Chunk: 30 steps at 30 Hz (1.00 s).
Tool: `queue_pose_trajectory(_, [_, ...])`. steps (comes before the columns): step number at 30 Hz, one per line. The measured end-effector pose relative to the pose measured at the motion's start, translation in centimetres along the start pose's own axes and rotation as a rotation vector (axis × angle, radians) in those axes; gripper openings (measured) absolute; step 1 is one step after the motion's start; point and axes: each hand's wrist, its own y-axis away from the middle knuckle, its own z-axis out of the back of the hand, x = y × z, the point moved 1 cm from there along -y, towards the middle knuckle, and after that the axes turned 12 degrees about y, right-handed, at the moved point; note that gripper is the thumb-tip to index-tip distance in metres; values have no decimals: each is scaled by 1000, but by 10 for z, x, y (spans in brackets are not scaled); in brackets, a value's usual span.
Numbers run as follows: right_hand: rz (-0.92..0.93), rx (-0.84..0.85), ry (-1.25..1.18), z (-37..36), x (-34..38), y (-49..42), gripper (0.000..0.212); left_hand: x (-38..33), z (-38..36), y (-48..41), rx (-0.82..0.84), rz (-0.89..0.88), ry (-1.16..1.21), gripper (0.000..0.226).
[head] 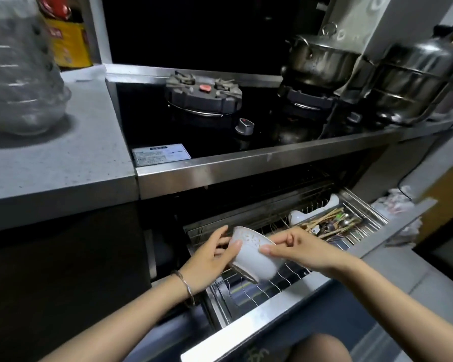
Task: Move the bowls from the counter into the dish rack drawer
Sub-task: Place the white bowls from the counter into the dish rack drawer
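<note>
White ceramic, the bowl (254, 257) is held tipped on its side over the wire tines of the dish rack drawer (249, 288), gripped between the left hand (215, 257) and the right hand (298, 246). It should be lowered gently between two tines and both grips kept until it is seated.

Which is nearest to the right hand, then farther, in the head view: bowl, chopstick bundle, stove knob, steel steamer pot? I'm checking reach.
1. bowl: held in the right hand.
2. chopstick bundle: right part of the drawer.
3. stove knob: on the cooktop, above.
4. steel steamer pot: far right.
</note>
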Motion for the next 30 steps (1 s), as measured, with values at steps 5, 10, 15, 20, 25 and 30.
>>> queue_pose_trajectory(5, [-210,-140,-129,-6,-42,-45,20,58,39,-17,7,-154,-753,91])
queue_pose_trajectory(10, [-390,-142,-265,-13,-66,-103,17,94,58,-31,15,-62,-1015,106])
queue_pose_trajectory(15, [-514,-124,-355,-31,-82,-150,15,114,64,-32,-9,-76,-1043,108])
queue_pose_trajectory(20, [-575,-109,-381,-49,-93,-181,12,116,64,-32,-34,-91,-1004,108])
queue_pose_trajectory(25, [-579,-123,-393,-62,-103,-193,11,116,65,-32,-39,-99,-987,108])
queue_pose_trajectory(30, [-564,-182,-331,-69,-112,-194,41,117,64,-31,-35,-105,-974,107])
